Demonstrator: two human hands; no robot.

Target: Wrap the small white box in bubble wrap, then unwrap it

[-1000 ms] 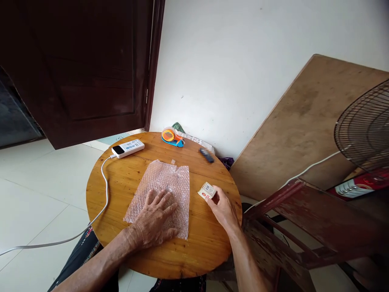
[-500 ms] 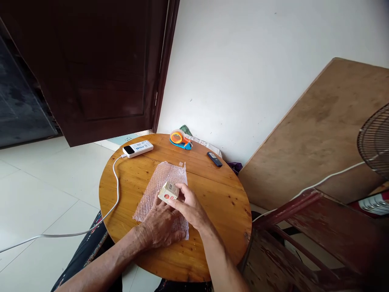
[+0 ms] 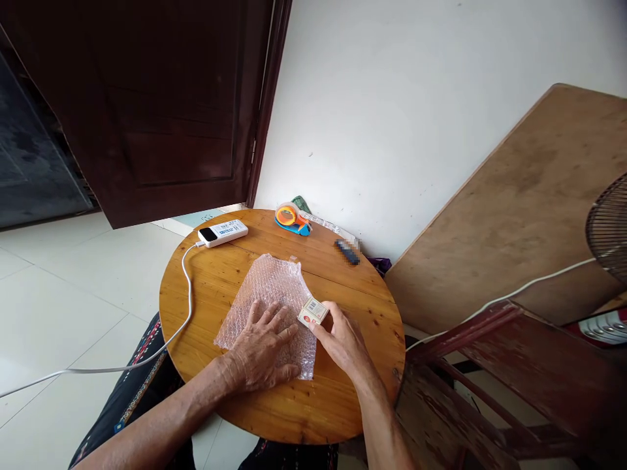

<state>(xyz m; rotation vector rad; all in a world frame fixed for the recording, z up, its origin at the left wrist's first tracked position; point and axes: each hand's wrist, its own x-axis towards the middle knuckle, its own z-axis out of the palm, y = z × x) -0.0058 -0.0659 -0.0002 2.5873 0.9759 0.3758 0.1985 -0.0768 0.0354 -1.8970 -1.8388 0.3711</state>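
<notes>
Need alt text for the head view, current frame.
A person's left hand presses flat on a clear bubble-wrap sheet on a round wooden table, while the right hand holds a small beige box at the sheet's right edge. A white power bank and orange tape dispenser lie behind.

Round wooden table [image 3: 294, 405], varnished, knots and plank joints visible, standing on a floor of large pale tiles [image 3: 63, 313] with thin dark grout lines. Behind it, a plain white wall [image 3: 416, 98], lightly scuffed. To the left, a dark brown panelled door [image 3: 137, 111] with matching frame; beyond it a dim, dark area. A large sheet of bare wooden board [image 3: 529, 215] leans against the wall on the right. Worn reddish wooden furniture [image 3: 494, 378] stands in front of it. A fan grille [image 3: 610, 225] shows at the right edge. Lighting even, daylight in character.
</notes>
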